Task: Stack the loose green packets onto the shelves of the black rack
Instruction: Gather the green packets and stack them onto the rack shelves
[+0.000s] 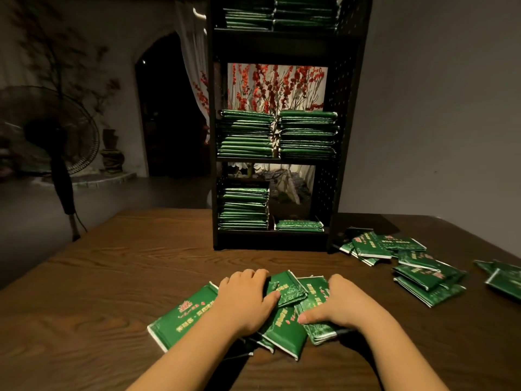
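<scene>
Head view, looking down across a dark wooden desk toward the black rack, which stands upright at the far edge of the desk, near its middle. Both hands lie on a fanned cluster of green packets close to the near edge. The left hand rests on the overlapping packets, fingers curled over the far edge of the cluster and thumb against a tilted packet in the middle. The right hand grasps the right side of the cluster, thumb on top and fingers bent round the far side. Neither hand has lifted anything; the packets lie skewed, not yet squared.

The step in hand appears to be gathering this cluster into one pile for carrying. The rack's middle shelf holds two tall stacks; the top shelf also shows stacks, cut off by the frame. On the bottom shelf a tall stack fills the left side, while a very low stack occupies the right, with open room above it.

The next move probably calls for pressing the packets together between both hands, aligning their edges, then carrying the pile to the bottom shelf's right side. More loose packets lie scattered toward the far right corner of the desk, just beside the rack's foot, so a good part of the task seems to remain.
</scene>
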A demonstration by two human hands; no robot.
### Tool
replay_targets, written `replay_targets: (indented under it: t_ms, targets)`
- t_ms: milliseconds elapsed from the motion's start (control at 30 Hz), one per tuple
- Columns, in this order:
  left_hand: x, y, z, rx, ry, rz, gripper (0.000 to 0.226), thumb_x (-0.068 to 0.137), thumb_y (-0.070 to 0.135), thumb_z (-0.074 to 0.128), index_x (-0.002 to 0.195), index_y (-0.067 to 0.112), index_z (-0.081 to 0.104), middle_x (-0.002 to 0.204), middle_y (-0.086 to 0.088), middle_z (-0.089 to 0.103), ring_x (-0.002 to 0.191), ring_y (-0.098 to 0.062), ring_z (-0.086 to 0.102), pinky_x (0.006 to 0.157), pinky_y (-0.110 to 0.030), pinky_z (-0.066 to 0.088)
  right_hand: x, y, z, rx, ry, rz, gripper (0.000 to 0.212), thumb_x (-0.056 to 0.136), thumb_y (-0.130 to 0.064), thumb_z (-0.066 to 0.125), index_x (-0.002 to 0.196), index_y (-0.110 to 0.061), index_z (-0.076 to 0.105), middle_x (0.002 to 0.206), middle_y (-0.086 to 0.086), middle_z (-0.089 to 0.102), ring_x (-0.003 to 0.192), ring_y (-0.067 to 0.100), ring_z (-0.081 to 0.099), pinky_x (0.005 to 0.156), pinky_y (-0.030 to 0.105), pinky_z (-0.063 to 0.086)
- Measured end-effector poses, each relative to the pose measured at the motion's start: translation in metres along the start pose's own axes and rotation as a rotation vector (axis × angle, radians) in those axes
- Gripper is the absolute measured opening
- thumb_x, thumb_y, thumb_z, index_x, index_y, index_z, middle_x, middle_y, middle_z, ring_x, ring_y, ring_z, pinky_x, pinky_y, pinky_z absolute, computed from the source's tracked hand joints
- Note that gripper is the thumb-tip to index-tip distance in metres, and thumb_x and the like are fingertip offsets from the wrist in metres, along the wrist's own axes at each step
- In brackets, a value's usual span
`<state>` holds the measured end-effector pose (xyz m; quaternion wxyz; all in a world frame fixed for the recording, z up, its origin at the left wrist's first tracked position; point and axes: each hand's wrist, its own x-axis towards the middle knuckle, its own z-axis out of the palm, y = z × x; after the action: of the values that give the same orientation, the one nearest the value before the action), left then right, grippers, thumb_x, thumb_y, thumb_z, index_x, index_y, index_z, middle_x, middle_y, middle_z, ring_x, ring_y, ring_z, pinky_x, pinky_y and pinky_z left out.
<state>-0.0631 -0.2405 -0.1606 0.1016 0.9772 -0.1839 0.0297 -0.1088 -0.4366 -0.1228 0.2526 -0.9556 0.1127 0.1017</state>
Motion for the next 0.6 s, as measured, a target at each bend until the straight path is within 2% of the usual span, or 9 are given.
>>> replay_targets:
  t_ms: [100, 167, 233, 333, 433, 533, 600]
  targets:
    - [0.001, 0.000, 0.003, -0.006, 0.020, -0.008, 0.055, 0.099, 0.058, 0.034, 0.144, 0.028, 0.037, 0.142, -0.002, 0.047, 0.131, -0.026, 0.042, 0.109, -0.042, 0.035, 0.007, 0.000, 0.004, 0.073, 0.007, -0.044, 0.092, 0.057, -0.058, 0.087, 0.122, -0.009, 0.043, 0.115, 0.000, 0.051, 0.098, 0.015, 0.053, 0.080, 0.030, 0.049]
    - [0.001, 0.000, 0.004, 0.009, 0.019, -0.008, 0.054, 0.099, 0.058, 0.033, 0.144, 0.027, 0.037, 0.142, -0.003, 0.047, 0.131, -0.026, 0.042, 0.108, -0.041, 0.036, 0.012, 0.003, 0.006, 0.222, 0.021, -0.075, 0.074, 0.065, -0.054, 0.085, 0.112, -0.013, 0.046, 0.109, -0.001, 0.058, 0.093, 0.015, 0.061, 0.075, 0.031, 0.051]
    - [0.001, 0.000, 0.004, 0.018, 0.012, -0.009, 0.055, 0.099, 0.058, 0.032, 0.144, 0.027, 0.037, 0.142, -0.003, 0.047, 0.130, -0.027, 0.042, 0.107, -0.041, 0.037, 0.017, 0.007, 0.006, 0.380, 0.006, -0.085, 0.053, 0.078, -0.039, 0.078, 0.113, -0.017, 0.044, 0.104, 0.005, 0.064, 0.087, 0.018, 0.068, 0.075, 0.036, 0.055]
    - [0.001, 0.000, 0.001, 0.009, -0.012, -0.009, 0.055, 0.098, 0.059, 0.033, 0.145, 0.029, 0.037, 0.142, -0.002, 0.046, 0.130, -0.027, 0.041, 0.106, -0.041, 0.038, 0.024, 0.017, -0.002, 0.511, 0.004, -0.107, 0.045, 0.085, -0.014, 0.071, 0.120, -0.018, 0.044, 0.101, 0.012, 0.069, 0.079, 0.023, 0.071, 0.074, 0.039, 0.056]
    - [0.002, -0.003, -0.005, -0.027, -0.082, 0.001, 0.057, 0.096, 0.060, 0.039, 0.144, 0.031, 0.037, 0.141, -0.002, 0.046, 0.130, -0.026, 0.041, 0.107, -0.041, 0.037, 0.026, 0.027, -0.014, 0.552, 0.162, -0.182, 0.044, 0.085, -0.007, 0.072, 0.120, -0.018, 0.048, 0.099, 0.003, 0.069, 0.080, 0.018, 0.070, 0.068, 0.032, 0.056]
    - [0.006, -0.006, -0.017, -0.160, -0.160, 0.029, 0.054, 0.091, 0.058, 0.052, 0.139, 0.033, 0.045, 0.139, 0.000, 0.049, 0.128, -0.022, 0.044, 0.106, -0.037, 0.039, 0.025, 0.027, -0.026, 0.534, 0.400, -0.314, 0.031, 0.085, -0.007, 0.072, 0.108, -0.021, 0.058, 0.094, -0.014, 0.067, 0.081, 0.000, 0.063, 0.057, 0.011, 0.044]
    - [0.009, -0.006, -0.025, -0.295, -0.230, 0.055, 0.053, 0.087, 0.052, 0.062, 0.135, 0.034, 0.048, 0.138, 0.003, 0.052, 0.122, -0.018, 0.050, 0.101, -0.032, 0.042, 0.028, 0.024, -0.030, 0.450, 0.457, -0.411, 0.028, 0.084, -0.010, 0.074, 0.101, -0.029, 0.063, 0.095, -0.014, 0.068, 0.087, 0.002, 0.063, 0.063, 0.011, 0.044]
